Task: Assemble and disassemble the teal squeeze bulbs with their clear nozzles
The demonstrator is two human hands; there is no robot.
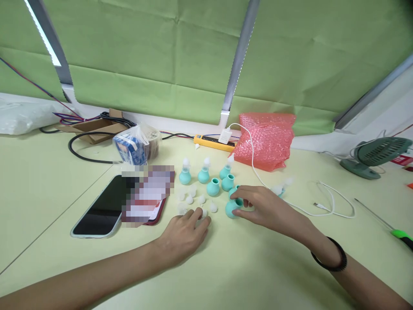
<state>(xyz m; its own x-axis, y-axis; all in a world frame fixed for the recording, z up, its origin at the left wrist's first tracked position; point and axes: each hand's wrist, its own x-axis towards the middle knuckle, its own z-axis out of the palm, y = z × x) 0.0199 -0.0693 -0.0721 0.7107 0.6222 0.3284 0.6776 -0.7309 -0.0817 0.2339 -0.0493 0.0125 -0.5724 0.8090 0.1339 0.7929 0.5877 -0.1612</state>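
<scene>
My left hand (pixel 187 232) reaches down with curled fingers at a small white nozzle (pixel 204 212), partly hidden by the fingertips. Several similar loose nozzles lie just beyond it, among them one (pixel 213 207) to the right. My right hand (pixel 260 209) has its thumb and fingers around a teal rubber bulb (pixel 231 209), its neck opening upward. Another teal bulb behind it is mostly covered by my fingers. Farther back, open bulbs (pixel 213 187) stand near three bulbs with clear-and-white tops, one (pixel 185 174) at the left.
Two phones, one dark-screened (pixel 100 211), lie left of the nozzles. Behind are a bagged blue package (pixel 130 146), a yellow power strip (pixel 209 143) and pink bubble wrap (pixel 266 142). A white cable (pixel 332 202), screwdriver (pixel 377 217) and green fan (pixel 371 155) occupy the right side.
</scene>
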